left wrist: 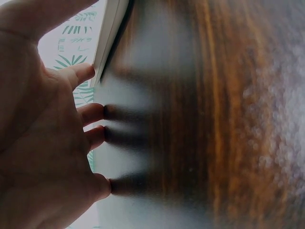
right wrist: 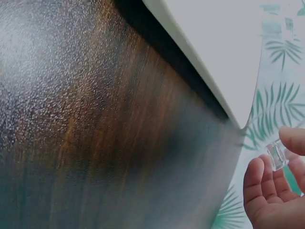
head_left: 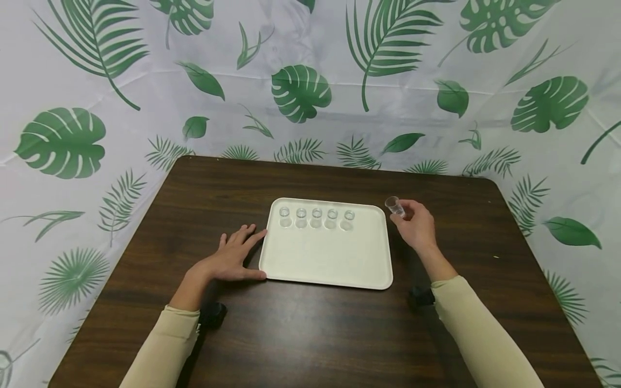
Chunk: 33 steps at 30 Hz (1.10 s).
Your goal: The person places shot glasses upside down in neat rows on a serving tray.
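Observation:
Between thumb and fingers my right hand (head_left: 417,223) pinches a small clear plastic cup (head_left: 395,206), tilted, just off the right edge of a cream tray (head_left: 315,264). The right wrist view shows the same cup (right wrist: 277,155) between the thumb and fingertips. Several similar clear cups (head_left: 317,214) stand in a row along the tray's far side, left of its right end. My left hand (head_left: 233,258) is spread on the table, its thumb and index finger touching the tray's left edge. In the left wrist view, the fingertips of the left hand (left wrist: 52,124) rest on the tabletop.
The tray lies on a dark wood-grain table (head_left: 310,334). A white cloth with green leaf prints (head_left: 301,91) hangs behind and around the table. A dark wrist device (head_left: 212,315) sits under the left wrist, and another (head_left: 421,296) under the right.

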Available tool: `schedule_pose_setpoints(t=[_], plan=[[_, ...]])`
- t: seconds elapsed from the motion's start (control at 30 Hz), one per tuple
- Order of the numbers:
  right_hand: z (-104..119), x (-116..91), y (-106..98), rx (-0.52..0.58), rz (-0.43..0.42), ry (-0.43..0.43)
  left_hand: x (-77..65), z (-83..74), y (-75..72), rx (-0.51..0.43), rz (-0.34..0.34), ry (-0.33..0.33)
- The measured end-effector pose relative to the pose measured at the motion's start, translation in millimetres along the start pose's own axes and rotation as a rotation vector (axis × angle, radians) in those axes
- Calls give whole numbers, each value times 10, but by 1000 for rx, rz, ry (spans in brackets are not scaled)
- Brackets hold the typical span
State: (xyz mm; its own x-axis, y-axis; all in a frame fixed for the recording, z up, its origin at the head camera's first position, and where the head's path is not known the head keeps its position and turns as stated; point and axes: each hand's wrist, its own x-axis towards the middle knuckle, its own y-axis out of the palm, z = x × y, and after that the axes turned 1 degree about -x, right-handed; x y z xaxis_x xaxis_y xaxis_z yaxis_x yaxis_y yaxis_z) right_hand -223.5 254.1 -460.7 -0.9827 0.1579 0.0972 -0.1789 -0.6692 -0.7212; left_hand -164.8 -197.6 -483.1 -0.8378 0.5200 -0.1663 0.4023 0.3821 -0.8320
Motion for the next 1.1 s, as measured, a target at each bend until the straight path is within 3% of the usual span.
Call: schedule_pose_setpoints(t=[0.47, 0.83, 1.1], plan=[[182, -81, 82, -138, 83, -199, 0, 7, -9, -1, 2, -2], [265, -100, 111, -327, 151, -255, 15, 42, -6, -4, -12, 20], [293, -109, 133, -329, 200, -288, 33, 45, -12, 4, -6, 14]])
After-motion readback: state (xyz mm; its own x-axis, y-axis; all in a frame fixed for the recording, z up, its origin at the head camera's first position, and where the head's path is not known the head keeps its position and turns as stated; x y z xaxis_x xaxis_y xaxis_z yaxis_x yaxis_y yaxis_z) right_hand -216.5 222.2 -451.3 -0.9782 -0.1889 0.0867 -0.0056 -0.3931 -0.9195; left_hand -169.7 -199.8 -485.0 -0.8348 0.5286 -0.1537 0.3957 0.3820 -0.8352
